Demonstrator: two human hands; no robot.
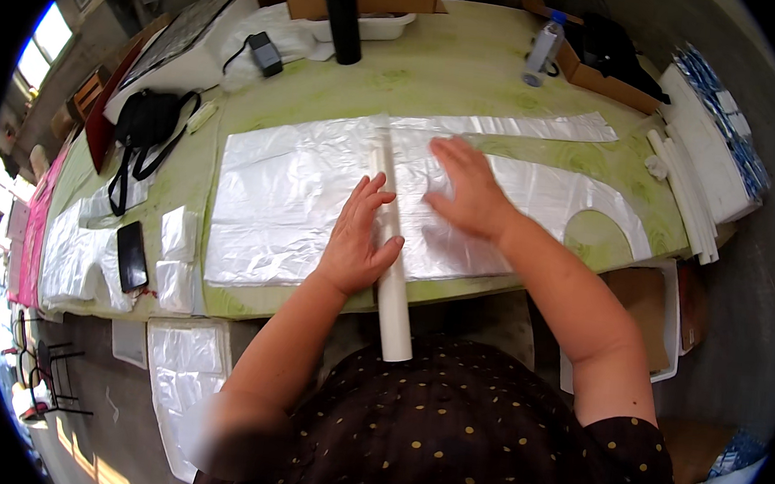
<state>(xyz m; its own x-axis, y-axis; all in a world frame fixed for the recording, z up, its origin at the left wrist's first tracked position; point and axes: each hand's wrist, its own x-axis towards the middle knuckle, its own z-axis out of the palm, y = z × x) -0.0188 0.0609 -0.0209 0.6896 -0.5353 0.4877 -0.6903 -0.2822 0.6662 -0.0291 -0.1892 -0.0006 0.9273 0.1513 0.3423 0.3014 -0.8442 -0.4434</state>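
Note:
A white plastic sheet cut like a disposable apron (290, 207) lies flat across the table, its curved cut-out on the right. Over it runs a long white tube (395, 320), pointing from the far side toward my body, with its near end past the table edge. My left hand (359, 238) rests at the tube's left side, fingers stretched and thumb over the tube. To the tube's right, my right hand (471, 192) hovers over or lies on the sheet, fingers apart and a little blurred; contact cannot be told.
Left are a phone (132, 256), folded plastic packets (178, 235) and a black bag (147, 121). A black cylinder (342, 25) and a water bottle (543, 49) stand at the back. More white tubes (684, 197) lie right, beside a stack with blue packages (725, 118).

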